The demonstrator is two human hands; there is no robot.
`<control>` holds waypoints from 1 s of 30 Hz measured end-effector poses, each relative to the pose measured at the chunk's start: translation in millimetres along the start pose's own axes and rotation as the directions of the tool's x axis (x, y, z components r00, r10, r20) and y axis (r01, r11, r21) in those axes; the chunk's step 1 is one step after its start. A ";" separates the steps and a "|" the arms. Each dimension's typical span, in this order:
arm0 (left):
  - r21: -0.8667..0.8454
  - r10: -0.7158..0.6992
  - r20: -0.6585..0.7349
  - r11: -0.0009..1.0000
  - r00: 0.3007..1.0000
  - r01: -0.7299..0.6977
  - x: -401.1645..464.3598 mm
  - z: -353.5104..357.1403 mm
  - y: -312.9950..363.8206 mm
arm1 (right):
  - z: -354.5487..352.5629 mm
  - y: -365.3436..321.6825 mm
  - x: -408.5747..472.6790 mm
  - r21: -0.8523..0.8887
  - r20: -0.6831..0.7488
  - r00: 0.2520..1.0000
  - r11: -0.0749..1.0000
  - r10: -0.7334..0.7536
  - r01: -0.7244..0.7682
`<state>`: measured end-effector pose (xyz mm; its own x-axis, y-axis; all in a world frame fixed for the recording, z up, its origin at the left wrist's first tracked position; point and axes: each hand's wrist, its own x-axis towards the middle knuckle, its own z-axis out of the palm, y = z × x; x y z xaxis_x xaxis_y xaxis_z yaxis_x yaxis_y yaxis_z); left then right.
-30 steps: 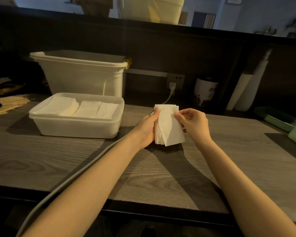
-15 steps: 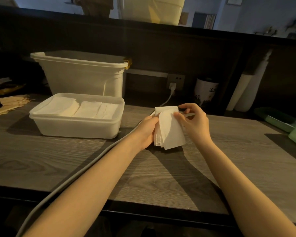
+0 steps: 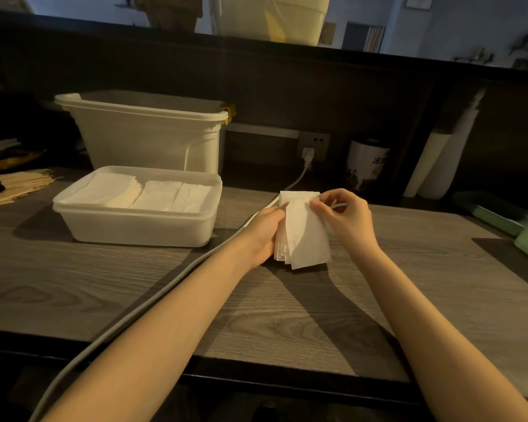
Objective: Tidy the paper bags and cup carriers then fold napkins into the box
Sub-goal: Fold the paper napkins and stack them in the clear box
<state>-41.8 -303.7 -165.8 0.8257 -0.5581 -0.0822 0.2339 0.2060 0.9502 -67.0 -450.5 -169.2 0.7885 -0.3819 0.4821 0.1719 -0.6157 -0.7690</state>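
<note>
Napkins (image 3: 302, 236) between left hand (image 3: 264, 233) and right hand (image 3: 346, 219), no legible print.

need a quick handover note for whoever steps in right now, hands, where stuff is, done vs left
Left hand grips the napkin stack upright over the table.
Right hand pinches the front napkin at its top edge.
Shallow box, left of the hands, already holds three piles of folded napkins.
Left: fold the held napkins and lay them in the box.
No paper bags or cup carriers are plainly in view.
</note>
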 end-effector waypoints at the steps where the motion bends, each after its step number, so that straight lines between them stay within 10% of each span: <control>1: -0.002 -0.002 0.006 1.000 1.000 0.002 -0.1 -0.1 0.2 | 0.2 -0.2 0.0 0.001 0.000 1.000 1.000 0.002 -0.002; 24: 0.089 -0.047 -0.080 0.995 0.996 0.054 8.2 1.2 -10.0 | 9.4 -10.1 -7.7 0.251 0.092 0.938 0.904 0.334 -0.347; 30: -0.239 -0.051 -0.255 0.971 0.966 -0.012 11.6 -1.2 -4.7 | 11.4 -8.9 -9.9 0.222 0.491 0.768 0.793 0.412 -0.567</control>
<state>-32.7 -310.2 -171.6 0.9163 -0.3447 -0.2040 0.3396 0.3986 0.8519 -69.5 -433.4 -171.9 0.9660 -0.2087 -0.1525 -0.1798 -0.1183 -0.9766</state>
